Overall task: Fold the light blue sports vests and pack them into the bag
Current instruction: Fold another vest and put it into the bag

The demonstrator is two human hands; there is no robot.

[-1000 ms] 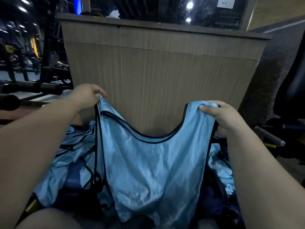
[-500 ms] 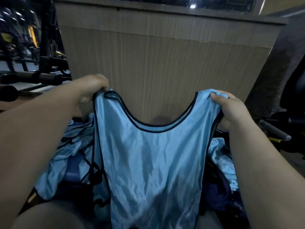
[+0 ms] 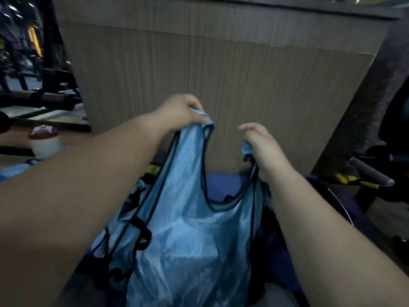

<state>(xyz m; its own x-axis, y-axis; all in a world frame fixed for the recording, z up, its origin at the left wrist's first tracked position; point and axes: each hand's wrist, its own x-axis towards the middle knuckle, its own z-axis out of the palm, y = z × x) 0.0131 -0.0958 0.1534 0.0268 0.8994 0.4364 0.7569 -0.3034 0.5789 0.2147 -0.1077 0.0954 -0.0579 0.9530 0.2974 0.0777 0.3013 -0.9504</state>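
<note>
While the left hand (image 3: 179,111) pinches one strap of the vest (image 3: 188,240) and the right hand (image 3: 263,147) grips the other, it hangs below and between them, not yet folded. Folding looks barely begun; another vest (image 3: 13,171) lies left of the left hand, unpacked.

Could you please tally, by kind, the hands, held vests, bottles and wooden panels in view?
Hands: 2 (left hand, right hand)
Light blue vest, held by both hands: 1
Bottle, reddish cap: 1
Wooden panel: 1
Total: 5
</note>
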